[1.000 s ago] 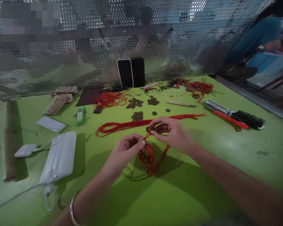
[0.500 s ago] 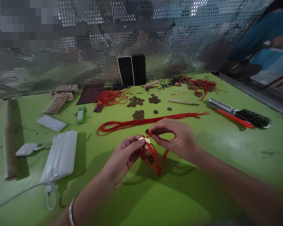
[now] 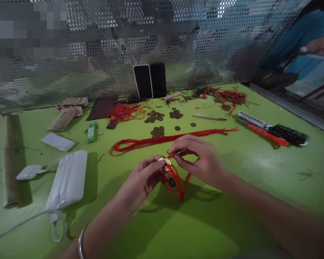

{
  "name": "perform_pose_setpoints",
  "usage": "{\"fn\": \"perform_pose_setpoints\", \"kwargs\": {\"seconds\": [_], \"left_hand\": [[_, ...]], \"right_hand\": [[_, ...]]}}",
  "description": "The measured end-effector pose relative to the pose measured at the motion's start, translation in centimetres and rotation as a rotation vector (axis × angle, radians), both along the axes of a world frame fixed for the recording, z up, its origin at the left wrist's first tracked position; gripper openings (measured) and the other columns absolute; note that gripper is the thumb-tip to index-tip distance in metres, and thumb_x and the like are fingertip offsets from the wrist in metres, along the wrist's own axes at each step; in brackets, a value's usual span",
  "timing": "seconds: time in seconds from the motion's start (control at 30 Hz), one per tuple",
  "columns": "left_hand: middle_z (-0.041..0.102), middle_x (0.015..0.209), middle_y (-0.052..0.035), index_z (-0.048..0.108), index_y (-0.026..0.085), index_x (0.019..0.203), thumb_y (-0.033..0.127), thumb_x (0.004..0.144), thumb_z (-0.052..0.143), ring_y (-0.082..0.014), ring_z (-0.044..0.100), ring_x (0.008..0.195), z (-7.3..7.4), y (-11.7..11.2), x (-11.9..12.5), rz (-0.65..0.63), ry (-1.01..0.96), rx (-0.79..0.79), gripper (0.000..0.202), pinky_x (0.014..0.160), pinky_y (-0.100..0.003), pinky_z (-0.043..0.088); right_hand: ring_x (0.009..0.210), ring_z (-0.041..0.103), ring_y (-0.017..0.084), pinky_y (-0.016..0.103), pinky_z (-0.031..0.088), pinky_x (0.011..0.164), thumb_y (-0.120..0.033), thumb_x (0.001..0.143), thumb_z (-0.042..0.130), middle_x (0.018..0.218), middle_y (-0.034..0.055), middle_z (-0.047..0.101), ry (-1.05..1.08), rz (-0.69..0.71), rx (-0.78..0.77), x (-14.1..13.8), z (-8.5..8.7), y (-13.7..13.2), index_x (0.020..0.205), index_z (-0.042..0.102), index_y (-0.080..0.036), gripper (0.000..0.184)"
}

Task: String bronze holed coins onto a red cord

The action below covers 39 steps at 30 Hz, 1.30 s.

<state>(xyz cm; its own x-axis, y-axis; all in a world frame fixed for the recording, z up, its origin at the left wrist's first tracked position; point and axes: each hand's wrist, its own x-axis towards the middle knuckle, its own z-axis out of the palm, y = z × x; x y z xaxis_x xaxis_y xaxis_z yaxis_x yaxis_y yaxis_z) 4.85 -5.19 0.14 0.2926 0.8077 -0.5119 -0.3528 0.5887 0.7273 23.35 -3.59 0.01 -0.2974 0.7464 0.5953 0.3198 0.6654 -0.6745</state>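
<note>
Between the thumb and fingers of my left hand (image 3: 147,174) a round brass coin (image 3: 167,166) is pinched. Red cord (image 3: 180,187) passes by the coin and hangs below it in loops. My right hand (image 3: 198,156) is closed, its thumb and forefinger pinching a bit of that red cord just right of the coin. A darker holed coin (image 3: 172,182) shows under the hands, among the hanging loops. Beyond my hands a long bundle of red cords (image 3: 140,143) lies across the green table. Several holed coins (image 3: 157,131) are grouped behind that bundle.
A hairbrush (image 3: 288,135) lies at the right, near a thin wooden-handled tool (image 3: 209,117). Tangled red cord (image 3: 126,112) sits at the back. On the left are a white power bank (image 3: 70,180) and a green box (image 3: 91,132). Two phones (image 3: 143,82) lean against the perforated metal panel.
My right fingers have shifted slightly on the cord, and the small dark piece seen at their tips no longer shows. My left hand keeps its pinch on the coin.
</note>
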Motion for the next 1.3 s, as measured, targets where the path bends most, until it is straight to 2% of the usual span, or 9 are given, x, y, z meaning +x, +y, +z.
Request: {"fn": "perform_pose_setpoints", "kwargs": {"seconds": [0.07, 0.17, 0.63, 0.87, 1.13, 1.3], "left_hand": [[0.069, 0.076, -0.0001, 0.069, 0.015, 0.082, 0.022, 0.069, 0.078, -0.0089, 0.065, 0.064, -0.09, 0.05, -0.02, -0.018, -0.015, 0.015, 0.017, 0.062, -0.016, 0.056], [0.070, 0.076, -0.0002, 0.069, 0.016, 0.081, 0.022, 0.069, 0.078, -0.0090, 0.064, 0.065, -0.15, 0.08, -0.01, -0.004, -0.005, 0.011, 0.016, 0.062, -0.016, 0.056], [0.069, 0.076, -0.0019, 0.068, 0.015, 0.082, 0.023, 0.071, 0.077, -0.0099, 0.064, 0.064, 0.05, 0.02, -0.05, -0.027, 0.008, 0.026, 0.016, 0.064, -0.019, 0.056], [0.069, 0.074, 0.0000, 0.069, 0.016, 0.080, 0.022, 0.069, 0.078, -0.0089, 0.064, 0.063, 0.16, 0.17, 0.11, -0.003, -0.017, 0.012, 0.016, 0.062, -0.016, 0.055], [0.067, 0.073, -0.0010, 0.069, 0.014, 0.078, 0.028, 0.067, 0.079, -0.0089, 0.061, 0.062, 0.19, 0.07, 0.08, -0.072, -0.017, 0.071, 0.021, 0.064, -0.018, 0.054], [0.067, 0.077, -0.0012, 0.069, 0.015, 0.084, 0.031, 0.072, 0.075, -0.0087, 0.060, 0.066, 0.09, -0.01, 0.16, -0.089, 0.103, 0.168, 0.020, 0.068, -0.019, 0.051]], "right_hand": [[0.090, 0.064, 0.015, 0.029, 0.055, 0.082, -0.009, 0.080, 0.061, 0.093, 0.0034, 0.069, -0.028, -0.008, 0.030, -0.06, 0.17, 0.00, 0.091, 0.065, -0.020, 0.017], [0.092, 0.065, 0.016, 0.030, 0.055, 0.084, -0.011, 0.081, 0.061, 0.097, 0.0047, 0.070, -0.031, -0.006, 0.024, -0.17, 0.30, -0.03, 0.097, 0.067, -0.020, 0.019], [0.086, 0.067, 0.015, 0.028, 0.056, 0.080, -0.020, 0.085, 0.061, 0.091, 0.0032, 0.073, -0.009, -0.035, 0.062, -0.02, 0.29, -0.07, 0.094, 0.071, -0.023, 0.014], [0.089, 0.066, 0.016, 0.028, 0.056, 0.081, -0.017, 0.084, 0.061, 0.095, 0.0044, 0.072, -0.035, 0.001, 0.077, -0.01, 0.42, 0.10, 0.098, 0.070, -0.021, 0.017], [0.085, 0.067, 0.016, 0.027, 0.056, 0.079, -0.019, 0.085, 0.061, 0.092, 0.0042, 0.071, -0.074, -0.019, 0.101, 0.13, 0.19, 0.08, 0.094, 0.070, -0.022, 0.013], [0.087, 0.067, 0.016, 0.028, 0.056, 0.080, -0.016, 0.082, 0.063, 0.092, 0.0042, 0.071, -0.060, -0.004, 0.090, 0.27, 0.03, 0.07, 0.091, 0.070, -0.021, 0.012]]}}
